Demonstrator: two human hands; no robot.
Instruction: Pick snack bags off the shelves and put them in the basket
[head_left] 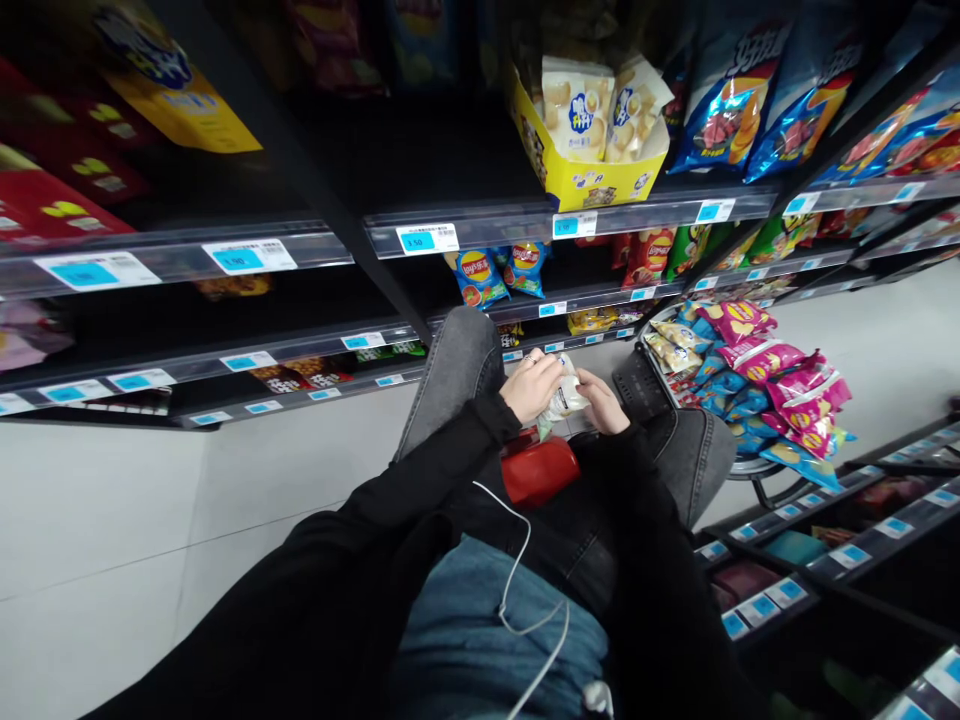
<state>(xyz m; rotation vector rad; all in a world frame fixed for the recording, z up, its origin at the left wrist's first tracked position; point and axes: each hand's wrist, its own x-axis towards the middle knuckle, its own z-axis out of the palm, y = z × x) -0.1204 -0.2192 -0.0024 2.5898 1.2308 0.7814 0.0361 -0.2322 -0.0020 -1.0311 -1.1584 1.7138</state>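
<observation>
I am crouched low in a shop aisle, knees in grey jeans. Both hands meet over my lap. My left hand [531, 386], with a ring on a finger, is closed around the top of a small pale snack packet [568, 397]. Pinching the same packet from the right side is my right hand [602, 402]. Just below the hands lies a red object [540, 470] on my lap. A white cable [517, 590] runs down my front.
Dark shelves with blue price tags [427, 239] run ahead. A yellow display box of pale snack bags [592, 130] stands on the upper shelf. A basket [637, 385] piled with pink and blue chip bags [757, 385] sits at my right. Another shelf unit lies lower right.
</observation>
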